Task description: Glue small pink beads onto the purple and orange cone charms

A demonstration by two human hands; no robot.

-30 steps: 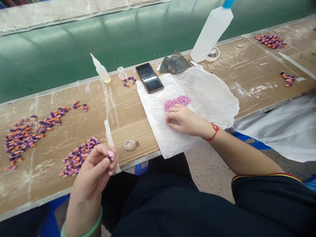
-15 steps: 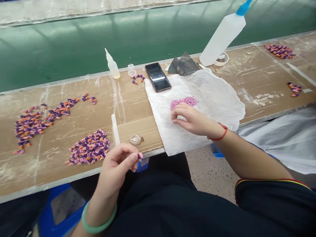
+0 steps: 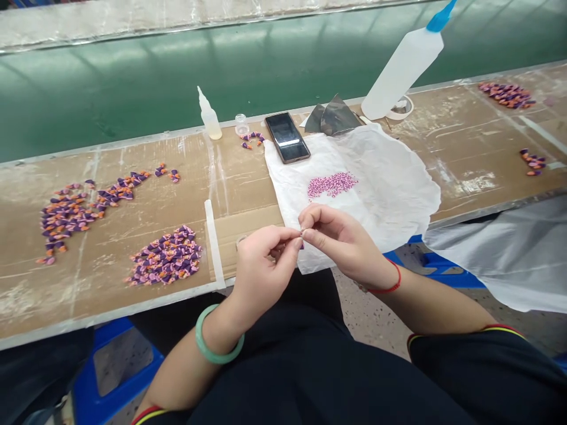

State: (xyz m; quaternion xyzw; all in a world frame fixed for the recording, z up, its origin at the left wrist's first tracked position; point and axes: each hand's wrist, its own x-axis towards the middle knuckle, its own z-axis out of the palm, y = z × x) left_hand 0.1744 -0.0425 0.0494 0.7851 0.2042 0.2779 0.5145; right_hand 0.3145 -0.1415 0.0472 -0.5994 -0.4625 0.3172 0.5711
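My left hand [image 3: 266,265] pinches a small purple piece [image 3: 302,244], mostly hidden behind the fingertips. Against it, thumb and forefinger of my right hand [image 3: 341,241] are pressed together; whatever they hold is too small to make out. Both hands meet over the near edge of a white sheet [image 3: 394,177]. On that sheet, just beyond my right hand, lies a spread of tiny pink and white bits [image 3: 332,185]. To the left of my hands is a heap of small purple, pink and orange pieces [image 3: 168,257].
More such pieces [image 3: 66,215] lie farther left on the cardboard-covered table [image 3: 177,203], with another heap [image 3: 507,94] at far right. Along the back stand a small dropper bottle [image 3: 209,121], a phone [image 3: 287,139], dark sheet scraps [image 3: 337,117], a large blue-tipped bottle [image 3: 403,74] and a tape roll [image 3: 408,109].
My right hand has come back from the tiny pink bits toward me. My left hand has moved right with the purple piece, so the fingertips of both hands now meet.
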